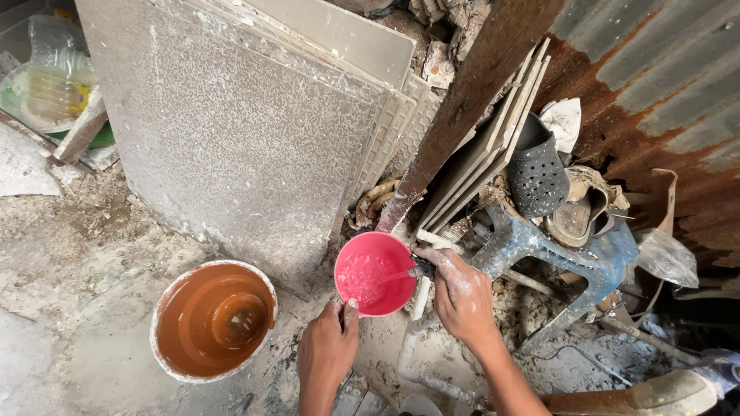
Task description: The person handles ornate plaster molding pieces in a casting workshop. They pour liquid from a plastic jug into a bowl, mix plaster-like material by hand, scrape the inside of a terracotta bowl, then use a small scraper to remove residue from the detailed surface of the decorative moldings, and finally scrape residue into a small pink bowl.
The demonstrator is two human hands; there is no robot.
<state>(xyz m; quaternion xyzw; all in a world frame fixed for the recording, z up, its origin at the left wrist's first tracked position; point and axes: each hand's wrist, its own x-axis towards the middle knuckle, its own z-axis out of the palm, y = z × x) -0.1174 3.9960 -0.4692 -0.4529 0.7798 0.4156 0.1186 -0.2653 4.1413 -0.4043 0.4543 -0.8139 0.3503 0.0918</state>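
Dusty, rubble-strewn concrete floor; rusted corrugated metal wall at right. Pink bowl held above the floor at centre, tilted toward the camera, pinched at its near rim by left hand, fingers closed on the rim. Thin stream of water entering the bowl from a small tap; foamy water pooled inside. Right hand, dusted white, closed over the tap. White pipe running down below, lower run part-buried. Left of bowl, well apart: white bucket, brown inside, contents hard to make out. Behind: stacked tiles leaning, wooden plank, blue plastic stool carrying a dark perforated clog. Forearms cut off at bottom edge.
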